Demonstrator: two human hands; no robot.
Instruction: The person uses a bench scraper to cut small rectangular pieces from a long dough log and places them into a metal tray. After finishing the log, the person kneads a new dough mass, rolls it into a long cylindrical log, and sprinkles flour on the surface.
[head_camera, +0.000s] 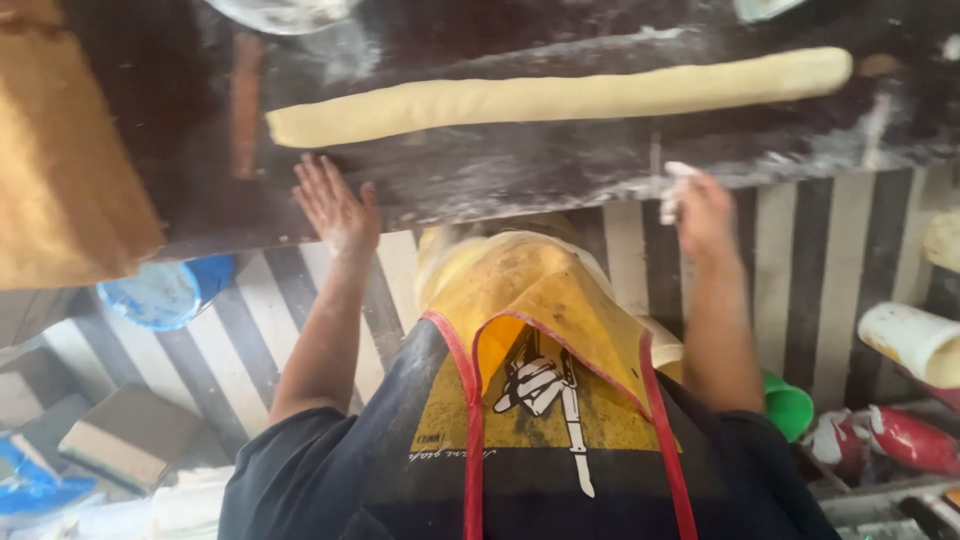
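Observation:
A long pale roll of dough (560, 97) lies across a dark, flour-dusted worktop (520, 180). My left hand (335, 205) is open with its fingers spread. It rests flat at the worktop's near edge, just below the roll's left end and not touching it. At the same edge on the right, my right hand (703, 215) has bent fingertips white with flour. Whether it pinches a bit of dough is unclear. A yellow apron (530, 300) with red trim covers my front.
A tan wooden block (60, 150) sits at the worktop's left end, and a brownish stick (245, 100) lies near it. Below are a striped floor (830, 270), a blue bowl (165, 290), a green cup (790, 405), a white container (915, 340) and a cardboard box (130, 435).

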